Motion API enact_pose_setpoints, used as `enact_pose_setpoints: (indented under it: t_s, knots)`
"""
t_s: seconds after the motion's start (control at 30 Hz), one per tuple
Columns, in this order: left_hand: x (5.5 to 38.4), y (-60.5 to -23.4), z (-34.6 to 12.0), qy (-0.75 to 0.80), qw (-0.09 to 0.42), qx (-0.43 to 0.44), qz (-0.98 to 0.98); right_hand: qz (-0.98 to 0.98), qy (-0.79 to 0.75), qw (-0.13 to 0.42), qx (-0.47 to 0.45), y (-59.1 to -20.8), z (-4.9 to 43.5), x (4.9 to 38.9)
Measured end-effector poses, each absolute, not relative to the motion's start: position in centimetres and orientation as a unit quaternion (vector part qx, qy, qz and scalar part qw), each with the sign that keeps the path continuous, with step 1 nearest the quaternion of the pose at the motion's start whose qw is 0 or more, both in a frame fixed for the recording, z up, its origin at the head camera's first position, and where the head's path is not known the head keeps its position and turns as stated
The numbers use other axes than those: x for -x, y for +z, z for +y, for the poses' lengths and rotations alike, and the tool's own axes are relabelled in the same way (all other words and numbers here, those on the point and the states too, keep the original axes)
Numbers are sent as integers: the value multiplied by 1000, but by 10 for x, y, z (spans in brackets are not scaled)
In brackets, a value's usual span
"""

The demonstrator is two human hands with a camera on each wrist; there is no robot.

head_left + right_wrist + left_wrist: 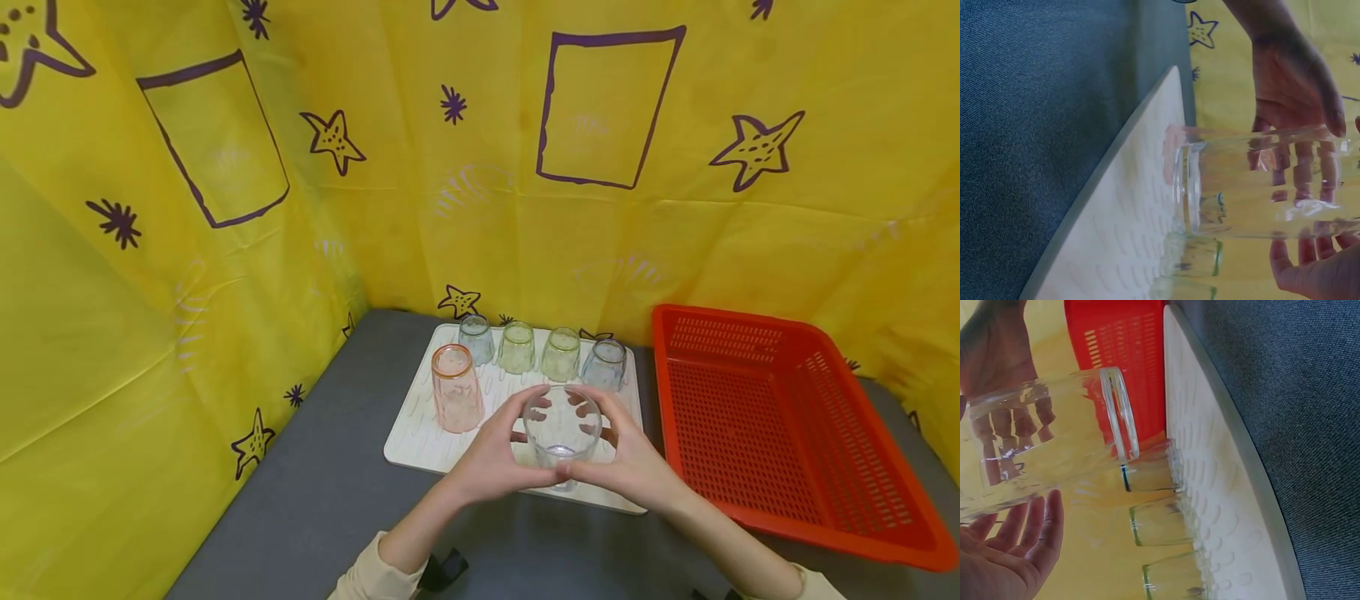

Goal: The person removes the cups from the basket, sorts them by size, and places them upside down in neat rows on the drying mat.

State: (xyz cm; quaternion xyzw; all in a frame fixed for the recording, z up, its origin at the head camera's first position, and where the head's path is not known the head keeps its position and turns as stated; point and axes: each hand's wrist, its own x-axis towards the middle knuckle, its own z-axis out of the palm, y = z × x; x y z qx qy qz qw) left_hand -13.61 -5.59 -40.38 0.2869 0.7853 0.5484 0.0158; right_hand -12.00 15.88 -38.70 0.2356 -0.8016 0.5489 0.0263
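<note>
My left hand point(495, 454) and right hand point(628, 454) grip a large clear glass point(561, 425) between them, fingers curved round its sides and thumbs meeting at the near side. The glass is upright, above the front right part of a white patterned tray point(420, 437). In the left wrist view its thick ringed lower end point(1121, 415) points at the tray, with a gap between. A tall pink glass point(457, 396) with an orange top ring stands on the tray, left of my hands. Behind is a row of small glasses: bluish point(476, 342), green point(517, 350), another green point(561, 357) and grey-blue point(604, 367).
To the right of the tray is a red perforated plastic basket point(750, 442). The tray lies on a dark grey table surface point(300, 500). Yellow cloth point(420, 233) with purple drawings hangs behind and on the left.
</note>
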Motion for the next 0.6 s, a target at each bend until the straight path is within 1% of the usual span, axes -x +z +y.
enact_pose_setpoints:
  t_s: [0.23, 0.37, 0.6]
  knots:
    - [138, -408, -56, 558, 9, -282, 780, -801, 547, 18, -242, -388, 158, 121]
    - [140, -409, -58, 576, 11, -264, 774, -796, 557, 11, -239, -388, 160, 122]
    - [144, -414, -62, 671, 22, -224, 706, -784, 579, 5, -225, -396, 169, 123]
